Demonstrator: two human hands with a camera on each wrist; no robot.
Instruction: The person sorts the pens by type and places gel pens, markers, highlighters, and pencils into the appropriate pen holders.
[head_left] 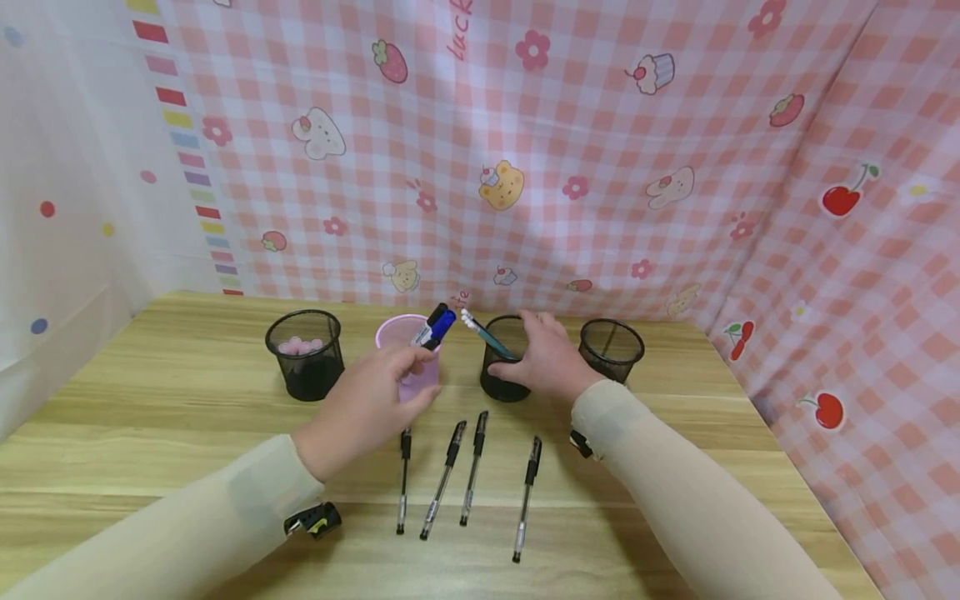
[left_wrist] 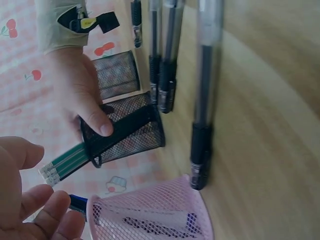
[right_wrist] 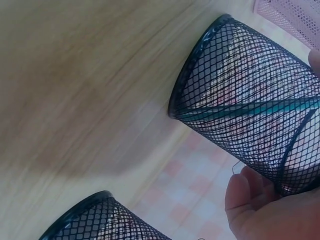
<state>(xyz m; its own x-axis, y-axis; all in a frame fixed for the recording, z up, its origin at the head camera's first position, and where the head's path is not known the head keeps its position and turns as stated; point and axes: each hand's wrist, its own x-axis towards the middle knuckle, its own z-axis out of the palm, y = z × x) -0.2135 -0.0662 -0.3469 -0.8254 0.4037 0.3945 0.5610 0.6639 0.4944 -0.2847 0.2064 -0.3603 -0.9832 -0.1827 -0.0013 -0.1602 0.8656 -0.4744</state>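
In the head view my left hand (head_left: pixel 371 404) is at the front of a pink mesh pen cup (head_left: pixel 422 383). Markers (head_left: pixel 441 325) with blue and black caps stand in that cup. The left wrist view shows my left thumb and fingers apart beside the blue cap, holding nothing. My right hand (head_left: pixel 555 358) grips a black mesh pen cup (head_left: pixel 501 387) near its rim, thumb in front and fingers behind. Green pencils (left_wrist: pixel 70 162) with white ends lean out of it to the left. The right wrist view shows the mesh wall (right_wrist: pixel 240 75) with a green pencil inside.
Several black-capped clear pens (head_left: pixel 446 479) lie on the wooden table (head_left: pixel 615 533) in front of the cups. A black mesh cup (head_left: pixel 313 379) with pink balls (head_left: pixel 300 346) stands at left, another black mesh cup (head_left: pixel 611 343) at right. A checked cloth (head_left: pixel 450 133) hangs behind.
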